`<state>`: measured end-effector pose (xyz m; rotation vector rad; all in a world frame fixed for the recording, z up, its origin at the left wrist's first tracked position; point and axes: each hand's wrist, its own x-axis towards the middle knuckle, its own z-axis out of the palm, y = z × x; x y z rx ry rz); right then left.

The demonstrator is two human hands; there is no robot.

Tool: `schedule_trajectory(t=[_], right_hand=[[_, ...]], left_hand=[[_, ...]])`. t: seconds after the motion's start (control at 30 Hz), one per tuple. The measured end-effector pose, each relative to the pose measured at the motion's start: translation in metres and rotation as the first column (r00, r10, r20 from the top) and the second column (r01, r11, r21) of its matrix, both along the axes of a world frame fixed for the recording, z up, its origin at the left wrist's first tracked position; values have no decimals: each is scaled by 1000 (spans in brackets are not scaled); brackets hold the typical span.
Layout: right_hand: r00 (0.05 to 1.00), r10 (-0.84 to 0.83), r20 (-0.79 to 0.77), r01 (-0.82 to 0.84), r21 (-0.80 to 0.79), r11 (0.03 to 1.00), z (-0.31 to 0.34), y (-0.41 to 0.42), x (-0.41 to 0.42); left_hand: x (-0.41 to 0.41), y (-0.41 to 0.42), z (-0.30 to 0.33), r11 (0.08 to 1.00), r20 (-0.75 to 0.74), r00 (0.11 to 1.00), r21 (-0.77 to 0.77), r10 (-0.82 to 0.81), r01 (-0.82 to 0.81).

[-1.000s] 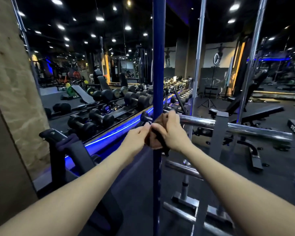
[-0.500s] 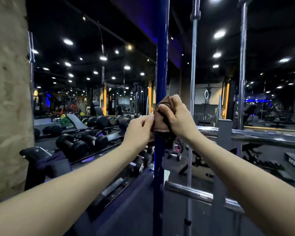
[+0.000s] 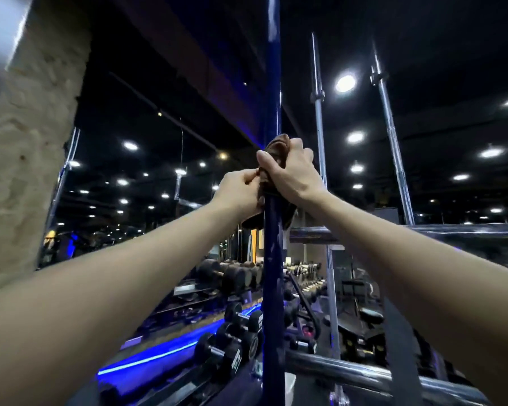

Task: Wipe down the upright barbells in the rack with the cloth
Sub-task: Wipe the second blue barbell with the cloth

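A dark blue upright bar (image 3: 272,273) runs through the middle of the view from bottom to top. A brown cloth (image 3: 276,149) is wrapped round it at arm's height. My right hand (image 3: 291,171) grips the cloth and the bar together. My left hand (image 3: 239,191) pinches the cloth's left edge beside the bar. Two chrome barbells stand upright to the right, one (image 3: 320,142) close and another (image 3: 390,136) farther right.
Chrome horizontal rails of the rack (image 3: 349,373) cross at lower right and at mid-height. A rough stone pillar (image 3: 27,142) stands at the left. Dumbbells (image 3: 232,344) line a blue-lit shelf before a mirror wall behind the bar.
Both hands have slid the cloth upward along the blue bar, and my view has tilted up to follow them toward the ceiling.
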<state>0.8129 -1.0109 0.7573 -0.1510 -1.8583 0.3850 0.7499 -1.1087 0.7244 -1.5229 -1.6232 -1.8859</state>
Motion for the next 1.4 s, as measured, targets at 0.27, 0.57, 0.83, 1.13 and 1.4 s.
schedule_trajectory(t=[0.27, 0.57, 0.83, 1.13, 1.4], right_hand=[[998, -59, -24, 60, 69, 996, -9, 8, -9], [997, 57, -57, -54, 45, 997, -20, 11, -10], [1000, 13, 23, -13, 16, 1000, -29, 6, -2], [986, 165, 39, -165, 13, 986, -105, 15, -3], [990, 135, 42, -133, -42, 990, -39, 11, -5]], left_hand=[[-2, 1, -38, 997, -32, 997, 15, -76, 76], [11, -7, -54, 1000, 10, 1000, -12, 12, -12], [20, -13, -96, 985, 89, 992, -156, 87, -72], [26, -19, -119, 990, 200, 979, -142, 33, -4], [40, -15, -126, 990, 272, 961, -142, 59, -21]])
